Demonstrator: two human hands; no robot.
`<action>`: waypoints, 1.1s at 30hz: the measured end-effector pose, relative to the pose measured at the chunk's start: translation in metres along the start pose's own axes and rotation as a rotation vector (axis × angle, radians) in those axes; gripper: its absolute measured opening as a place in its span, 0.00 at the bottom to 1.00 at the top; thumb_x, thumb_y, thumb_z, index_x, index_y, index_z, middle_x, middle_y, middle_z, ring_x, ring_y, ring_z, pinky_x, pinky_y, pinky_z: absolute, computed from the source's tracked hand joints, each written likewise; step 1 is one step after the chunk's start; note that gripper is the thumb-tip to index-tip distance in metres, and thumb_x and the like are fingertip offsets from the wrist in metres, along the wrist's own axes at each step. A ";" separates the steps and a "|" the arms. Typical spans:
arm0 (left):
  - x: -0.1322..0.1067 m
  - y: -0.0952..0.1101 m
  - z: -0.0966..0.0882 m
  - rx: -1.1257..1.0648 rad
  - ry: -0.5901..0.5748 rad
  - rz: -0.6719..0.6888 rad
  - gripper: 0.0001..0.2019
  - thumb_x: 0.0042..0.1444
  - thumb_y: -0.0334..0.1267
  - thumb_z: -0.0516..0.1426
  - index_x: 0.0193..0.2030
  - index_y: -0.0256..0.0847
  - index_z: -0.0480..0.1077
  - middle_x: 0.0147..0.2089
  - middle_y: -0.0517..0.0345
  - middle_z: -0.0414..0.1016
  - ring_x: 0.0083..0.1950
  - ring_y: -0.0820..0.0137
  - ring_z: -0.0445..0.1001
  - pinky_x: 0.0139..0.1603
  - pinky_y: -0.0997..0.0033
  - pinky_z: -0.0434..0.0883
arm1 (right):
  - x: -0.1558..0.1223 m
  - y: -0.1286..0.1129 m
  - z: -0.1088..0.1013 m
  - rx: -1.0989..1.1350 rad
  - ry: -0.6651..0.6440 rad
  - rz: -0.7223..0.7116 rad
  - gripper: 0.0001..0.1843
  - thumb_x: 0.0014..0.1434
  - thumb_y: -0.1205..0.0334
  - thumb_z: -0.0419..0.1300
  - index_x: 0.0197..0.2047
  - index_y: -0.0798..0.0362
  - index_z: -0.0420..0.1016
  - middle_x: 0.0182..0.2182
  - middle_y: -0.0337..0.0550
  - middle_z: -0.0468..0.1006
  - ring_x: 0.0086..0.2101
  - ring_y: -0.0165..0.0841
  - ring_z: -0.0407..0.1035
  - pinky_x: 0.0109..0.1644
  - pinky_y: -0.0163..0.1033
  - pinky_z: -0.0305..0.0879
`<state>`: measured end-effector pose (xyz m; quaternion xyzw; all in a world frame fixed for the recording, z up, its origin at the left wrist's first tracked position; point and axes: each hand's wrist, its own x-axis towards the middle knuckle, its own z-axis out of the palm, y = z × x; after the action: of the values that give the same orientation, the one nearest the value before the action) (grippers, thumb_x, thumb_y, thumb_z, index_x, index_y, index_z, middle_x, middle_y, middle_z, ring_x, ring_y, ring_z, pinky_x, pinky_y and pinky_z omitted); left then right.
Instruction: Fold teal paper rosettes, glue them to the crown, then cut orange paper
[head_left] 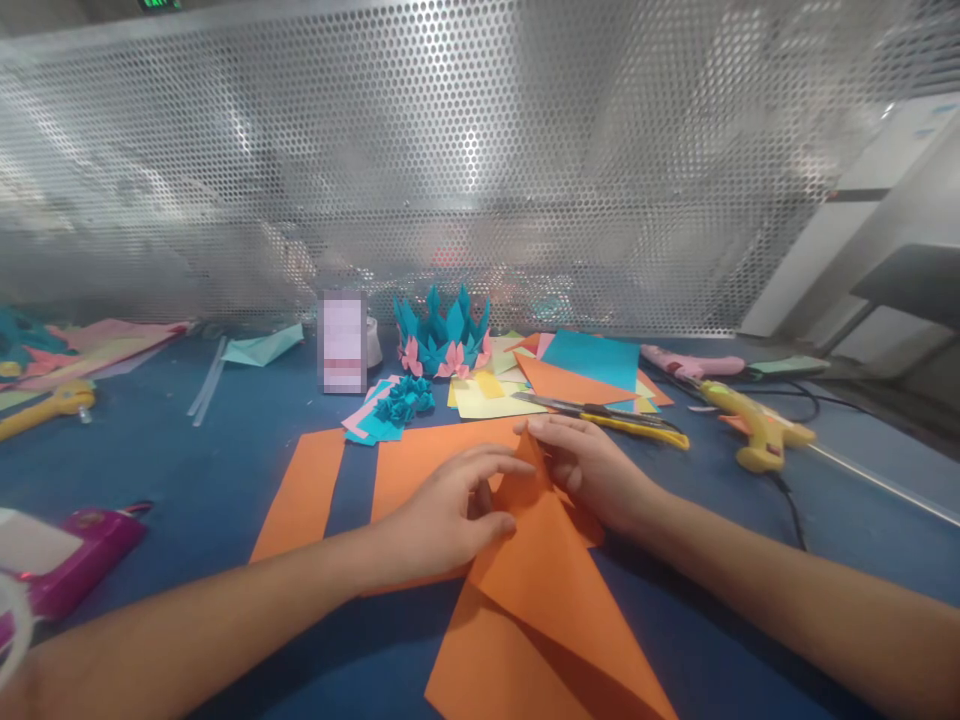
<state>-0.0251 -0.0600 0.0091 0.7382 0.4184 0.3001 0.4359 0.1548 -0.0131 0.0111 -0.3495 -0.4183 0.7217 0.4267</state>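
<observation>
A folded sheet of orange paper (540, 580) stands partly raised in front of me, its narrow tip pointing away. My right hand (589, 465) pinches that tip between thumb and fingers. From the other side my left hand (457, 510) reaches to the fold, thumb and forefinger curved apart and close to or touching its left face; the remaining fingers curl underneath. Under and beyond the hands lie a flat orange sheet (420, 470) and, to its left, an orange strip (300, 490). A yellow utility knife (637, 424) rests just past my right hand.
A teal paper crown (442, 335) stands behind small teal paper pieces (405, 402). A blurred-out phone (342, 342) is upright beside it. Coloured sheets (592, 358) lie at the back right. A yellow glue gun (757, 425) with cord sits right, a magenta device (94, 550) left.
</observation>
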 end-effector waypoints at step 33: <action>0.002 0.007 -0.008 -0.031 0.020 -0.019 0.31 0.49 0.28 0.56 0.61 0.52 0.58 0.64 0.52 0.54 0.30 0.79 0.62 0.31 0.75 0.66 | 0.005 0.006 0.002 -0.123 0.041 -0.105 0.11 0.51 0.53 0.62 0.34 0.49 0.68 0.25 0.32 0.67 0.25 0.25 0.62 0.32 0.32 0.60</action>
<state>-0.0283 -0.0566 0.0192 0.7244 0.4249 0.3096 0.4459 0.1493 -0.0111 0.0056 -0.3670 -0.4708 0.6640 0.4503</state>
